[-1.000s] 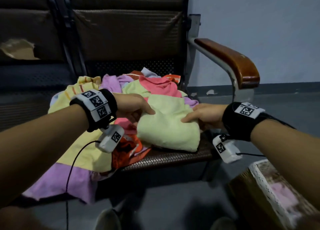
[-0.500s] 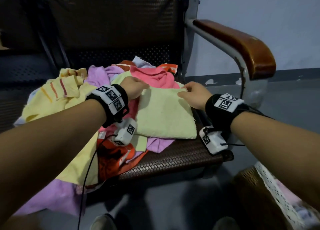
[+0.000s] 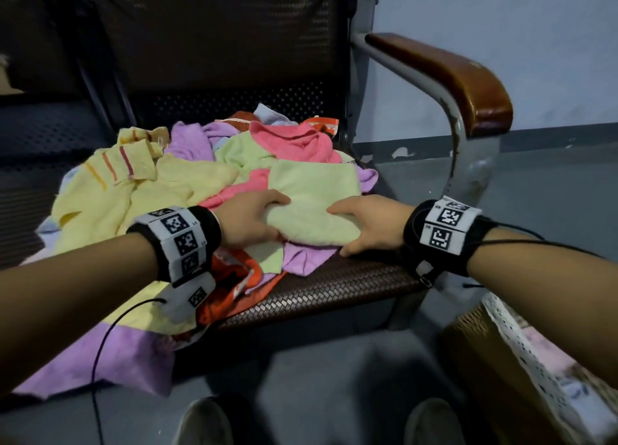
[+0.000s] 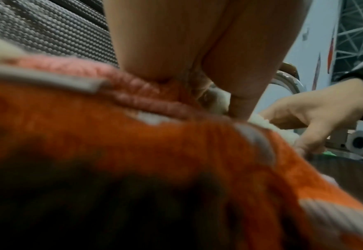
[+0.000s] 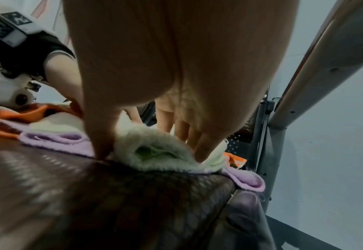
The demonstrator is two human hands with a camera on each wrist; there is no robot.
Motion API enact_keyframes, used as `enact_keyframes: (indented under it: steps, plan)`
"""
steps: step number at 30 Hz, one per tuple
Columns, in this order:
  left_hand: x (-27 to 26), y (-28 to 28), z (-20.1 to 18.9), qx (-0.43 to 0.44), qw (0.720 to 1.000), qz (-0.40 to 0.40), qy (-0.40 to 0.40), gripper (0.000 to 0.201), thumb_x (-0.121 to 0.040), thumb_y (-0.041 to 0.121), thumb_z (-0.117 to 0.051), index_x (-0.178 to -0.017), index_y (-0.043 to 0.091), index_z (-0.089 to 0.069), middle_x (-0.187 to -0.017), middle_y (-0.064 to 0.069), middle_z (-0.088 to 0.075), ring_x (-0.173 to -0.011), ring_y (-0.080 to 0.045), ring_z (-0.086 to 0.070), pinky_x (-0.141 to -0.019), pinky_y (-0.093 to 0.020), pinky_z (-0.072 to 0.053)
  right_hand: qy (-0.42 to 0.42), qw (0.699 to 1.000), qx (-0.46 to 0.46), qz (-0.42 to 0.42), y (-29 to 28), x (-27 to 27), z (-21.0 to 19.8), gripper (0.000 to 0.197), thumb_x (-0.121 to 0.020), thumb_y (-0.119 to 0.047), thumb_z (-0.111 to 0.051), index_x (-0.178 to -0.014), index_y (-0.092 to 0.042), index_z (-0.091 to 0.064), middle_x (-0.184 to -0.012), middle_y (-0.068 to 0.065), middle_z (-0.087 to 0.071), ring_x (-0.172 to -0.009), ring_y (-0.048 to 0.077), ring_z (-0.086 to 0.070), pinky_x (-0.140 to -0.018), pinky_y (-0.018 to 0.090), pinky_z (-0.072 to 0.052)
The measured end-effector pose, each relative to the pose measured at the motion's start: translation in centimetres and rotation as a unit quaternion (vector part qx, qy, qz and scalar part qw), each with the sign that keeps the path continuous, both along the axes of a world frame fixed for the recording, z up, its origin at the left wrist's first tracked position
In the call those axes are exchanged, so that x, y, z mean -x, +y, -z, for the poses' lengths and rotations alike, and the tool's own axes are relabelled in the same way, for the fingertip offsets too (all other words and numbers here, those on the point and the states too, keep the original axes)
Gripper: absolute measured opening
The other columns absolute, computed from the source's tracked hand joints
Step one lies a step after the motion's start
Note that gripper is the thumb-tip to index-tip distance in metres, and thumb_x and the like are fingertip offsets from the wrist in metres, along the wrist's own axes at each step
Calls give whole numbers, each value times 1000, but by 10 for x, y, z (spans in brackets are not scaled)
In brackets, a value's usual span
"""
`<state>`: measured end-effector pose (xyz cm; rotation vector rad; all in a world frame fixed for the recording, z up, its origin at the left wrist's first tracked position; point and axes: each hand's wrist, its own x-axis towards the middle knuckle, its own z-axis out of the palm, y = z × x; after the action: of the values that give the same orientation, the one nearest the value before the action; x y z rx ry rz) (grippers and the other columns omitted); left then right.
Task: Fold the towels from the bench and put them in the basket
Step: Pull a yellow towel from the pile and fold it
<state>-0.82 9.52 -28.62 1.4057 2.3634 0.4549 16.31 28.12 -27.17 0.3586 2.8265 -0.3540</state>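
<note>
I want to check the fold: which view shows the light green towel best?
The head view: the whole light green towel lies folded between both hands. The right wrist view shows only its near rolled edge, layers visible; the left wrist view gives a pale blurred sliver.

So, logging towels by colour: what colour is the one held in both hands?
Pale green towel; head view shows it best.
</note>
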Motion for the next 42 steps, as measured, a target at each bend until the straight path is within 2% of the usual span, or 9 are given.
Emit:
enact_keyframes:
  steps: [4,10,14,19,22,28,32,36,42]
  plan:
    - [3,1,-14,-61,998,-22,-23,18,-88,32,-71,-101,19,-75,-91,3,-74,-88,-19,-68,-78,-32,-51,64,996,44,36,7,0,-9,15,-94,-23,-58,-97,-13,-68,-88,2,-66,-88,26,-60,-76,32,-46]
    - [4,7,-16,-145,979,-96,-104,45,-95,45,-61,-93,1,-70,-95,-18,-73,-91,-36,-66,-85,-50,-52,165,965,172,110,25,0,-20,25,-93,-27,-57,-69,-20,-60,-70,-6,-61,-67,10,-56,-66,30,-40]
    - [5,22,-12,-156,966,-182,-92,48,-97,48,-55,-73,6,-56,-74,-10,-58,-75,-31,-55,-68,-38,-41,224,940,166,197,30,13,-13,14,-94,-32,-59,-83,-27,-64,-86,-9,-67,-81,8,-62,-71,27,-44]
    - [13,32,-11,-182,943,-272,-61,38,-91,46,-63,-110,12,-60,-101,-3,-65,-94,-23,-60,-78,-34,-47,277,951,58,123,17,28,-14,31,-89,-41,-66,-113,-22,-67,-112,-3,-67,-101,14,-61,-92,35,-51]
    - [11,30,-19,-219,962,-151,-54,26,-83,33,-72,-102,15,-66,-98,1,-67,-91,-18,-62,-80,-31,-49,199,978,45,42,4,32,-7,37,-94,-43,-59,-121,-21,-70,-116,-3,-71,-105,14,-64,-97,34,-51]
    - [4,22,-3,-23,1000,-3,22,74,-73,30,-80,-139,19,-48,-124,-3,-59,-102,-17,-53,-84,-28,-40,98,995,8,29,1,39,3,71,-85,-60,-64,-145,-25,-47,-132,2,-64,-116,23,-60,-98,35,-47]
    - [11,29,-6,-101,993,-60,25,40,-81,20,-72,-120,18,-62,-108,-5,-67,-98,-23,-61,-79,-30,-45,97,995,30,25,-2,45,1,82,-71,-63,-78,-136,-23,-48,-118,-3,-65,-103,19,-61,-86,33,-49]
    - [3,37,-24,-193,979,-57,30,28,-82,23,-69,-110,19,-64,-88,3,-67,-85,-18,-62,-72,-27,-46,126,991,-19,31,-5,43,-10,51,-81,-46,-70,-122,-19,-56,-109,3,-66,-99,26,-62,-75,33,-44]
    - [-39,58,-91,-364,931,-28,-21,34,-82,40,-77,-108,24,-63,-91,13,-66,-79,1,-59,-75,-15,-44,238,929,246,138,15,-8,-60,11,-82,-25,-71,-92,-27,-67,-89,-8,-73,-80,4,-68,-73,30,-52]
